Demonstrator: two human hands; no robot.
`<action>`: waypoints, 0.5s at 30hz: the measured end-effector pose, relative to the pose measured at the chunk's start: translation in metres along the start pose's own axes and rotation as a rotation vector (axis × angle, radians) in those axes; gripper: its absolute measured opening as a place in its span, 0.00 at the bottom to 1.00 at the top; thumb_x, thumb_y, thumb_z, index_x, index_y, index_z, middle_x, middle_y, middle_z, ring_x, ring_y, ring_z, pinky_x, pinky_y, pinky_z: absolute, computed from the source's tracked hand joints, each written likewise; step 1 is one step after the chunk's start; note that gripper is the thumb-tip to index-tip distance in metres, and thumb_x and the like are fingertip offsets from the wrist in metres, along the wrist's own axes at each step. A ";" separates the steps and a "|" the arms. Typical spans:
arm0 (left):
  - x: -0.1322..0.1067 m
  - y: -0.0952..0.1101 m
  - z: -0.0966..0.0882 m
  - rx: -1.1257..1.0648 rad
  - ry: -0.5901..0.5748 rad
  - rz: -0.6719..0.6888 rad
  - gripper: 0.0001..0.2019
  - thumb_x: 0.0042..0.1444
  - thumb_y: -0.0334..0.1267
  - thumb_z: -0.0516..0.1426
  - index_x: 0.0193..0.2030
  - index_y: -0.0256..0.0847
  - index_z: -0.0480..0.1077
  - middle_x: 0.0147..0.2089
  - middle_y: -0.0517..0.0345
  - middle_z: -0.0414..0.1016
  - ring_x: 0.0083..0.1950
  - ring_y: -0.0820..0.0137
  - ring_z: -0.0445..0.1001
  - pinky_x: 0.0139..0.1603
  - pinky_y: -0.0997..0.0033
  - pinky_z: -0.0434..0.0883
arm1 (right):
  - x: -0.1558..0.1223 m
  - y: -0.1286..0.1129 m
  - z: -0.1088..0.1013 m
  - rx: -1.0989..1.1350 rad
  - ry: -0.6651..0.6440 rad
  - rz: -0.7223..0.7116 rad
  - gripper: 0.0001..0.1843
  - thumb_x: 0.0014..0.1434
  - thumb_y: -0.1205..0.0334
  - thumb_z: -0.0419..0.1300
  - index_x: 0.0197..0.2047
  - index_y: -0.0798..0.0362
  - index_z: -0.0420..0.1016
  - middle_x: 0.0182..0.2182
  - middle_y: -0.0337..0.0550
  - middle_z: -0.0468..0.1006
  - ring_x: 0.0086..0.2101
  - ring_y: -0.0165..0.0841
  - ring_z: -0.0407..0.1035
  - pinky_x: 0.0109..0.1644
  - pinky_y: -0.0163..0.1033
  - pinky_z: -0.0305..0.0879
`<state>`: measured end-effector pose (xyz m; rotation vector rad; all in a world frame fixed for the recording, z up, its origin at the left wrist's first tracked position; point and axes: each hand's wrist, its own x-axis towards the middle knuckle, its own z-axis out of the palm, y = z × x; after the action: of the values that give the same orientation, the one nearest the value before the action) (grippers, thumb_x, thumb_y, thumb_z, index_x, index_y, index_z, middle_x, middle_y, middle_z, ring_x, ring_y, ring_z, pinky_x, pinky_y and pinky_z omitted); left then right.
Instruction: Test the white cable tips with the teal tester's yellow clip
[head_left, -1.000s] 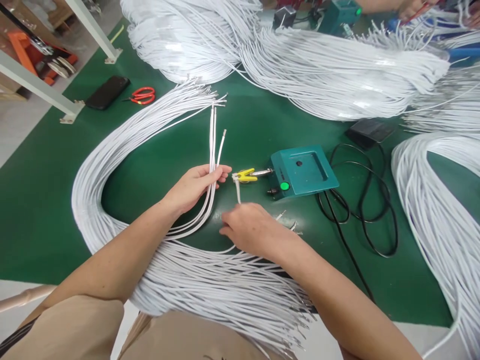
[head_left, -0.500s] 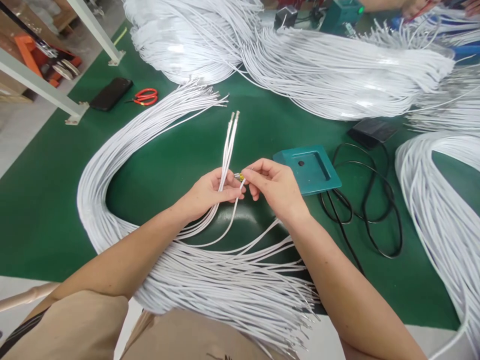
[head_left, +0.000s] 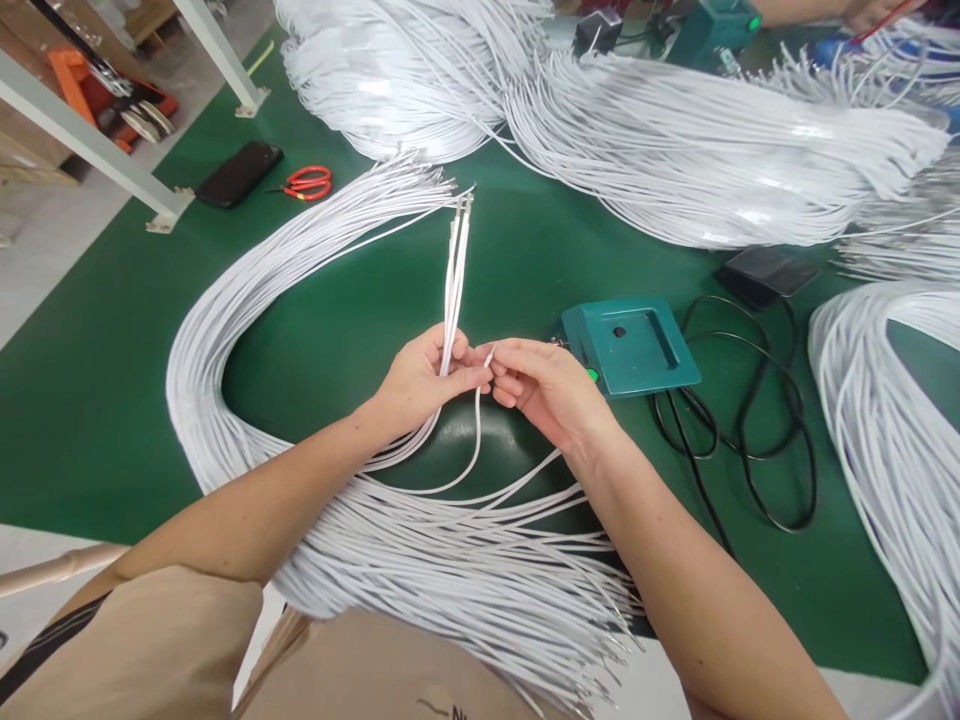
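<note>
My left hand [head_left: 424,380] is closed around a few white wires [head_left: 454,270] that stand up from the fist, their metal tips pointing away from me. Close beside it, my right hand [head_left: 544,385] pinches the end of a single white wire [head_left: 478,420], whose tip rises just next to my left thumb. That wire loops down into the big curved bundle of white wires [head_left: 247,290] lying on the green table [head_left: 97,400]. Just right of my right hand sits a small teal box [head_left: 634,345] with a green button.
More heaps of white wires [head_left: 675,140] fill the far and right sides. A black cable [head_left: 735,440] coils right of the teal box, with a black pedal [head_left: 765,270] behind. Red-handled scissors [head_left: 304,182] and a black phone [head_left: 240,172] lie far left. Another person's hand [head_left: 862,12] shows top right.
My right hand picked a single wire from the table, brought it up to my left hand, and now covers the yellow clip at the teal box. The left hand's wires straightened upward.
</note>
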<state>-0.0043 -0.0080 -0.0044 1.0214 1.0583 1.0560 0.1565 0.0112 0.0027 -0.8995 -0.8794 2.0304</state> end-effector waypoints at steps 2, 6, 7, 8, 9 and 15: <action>-0.001 -0.001 0.000 0.035 -0.012 0.018 0.18 0.46 0.34 0.66 0.31 0.40 0.57 0.28 0.65 0.74 0.30 0.74 0.77 0.35 0.73 0.72 | 0.000 0.000 0.001 0.013 -0.004 0.007 0.06 0.53 0.64 0.62 0.26 0.58 0.76 0.20 0.37 0.68 0.22 0.24 0.59 0.24 0.32 0.53; -0.004 -0.002 0.001 0.113 -0.038 0.030 0.17 0.50 0.32 0.63 0.32 0.40 0.55 0.30 0.62 0.77 0.30 0.73 0.77 0.36 0.71 0.73 | -0.002 -0.003 0.003 -0.044 0.023 -0.041 0.11 0.57 0.57 0.61 0.29 0.57 0.77 0.18 0.34 0.63 0.21 0.25 0.59 0.25 0.33 0.55; -0.004 -0.002 0.002 0.123 -0.047 0.031 0.17 0.50 0.32 0.63 0.31 0.41 0.55 0.30 0.62 0.77 0.30 0.73 0.77 0.36 0.71 0.73 | -0.003 -0.004 0.003 -0.058 0.029 -0.044 0.14 0.58 0.53 0.60 0.31 0.57 0.77 0.17 0.32 0.60 0.21 0.25 0.59 0.25 0.34 0.55; -0.005 -0.002 0.003 0.131 -0.058 0.031 0.17 0.51 0.32 0.63 0.31 0.41 0.54 0.29 0.63 0.76 0.30 0.73 0.77 0.36 0.70 0.73 | -0.003 -0.004 0.003 -0.076 0.031 -0.038 0.17 0.58 0.50 0.60 0.31 0.57 0.77 0.16 0.31 0.58 0.20 0.25 0.58 0.25 0.34 0.54; -0.006 -0.002 0.003 0.138 -0.069 0.031 0.17 0.51 0.32 0.63 0.31 0.41 0.54 0.28 0.63 0.76 0.30 0.72 0.78 0.37 0.70 0.74 | -0.003 -0.004 0.003 -0.096 0.029 -0.029 0.18 0.58 0.49 0.60 0.30 0.57 0.76 0.16 0.31 0.57 0.19 0.24 0.57 0.25 0.33 0.54; -0.006 -0.002 0.004 0.126 -0.088 0.059 0.16 0.51 0.32 0.63 0.31 0.41 0.55 0.28 0.64 0.75 0.30 0.73 0.78 0.36 0.71 0.74 | -0.002 -0.002 -0.002 -0.059 -0.049 0.036 0.17 0.57 0.52 0.63 0.24 0.56 0.71 0.17 0.31 0.60 0.20 0.23 0.58 0.27 0.33 0.55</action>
<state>-0.0011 -0.0151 -0.0042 1.1963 1.0385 0.9924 0.1598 0.0109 0.0044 -0.9067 -0.9608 2.0748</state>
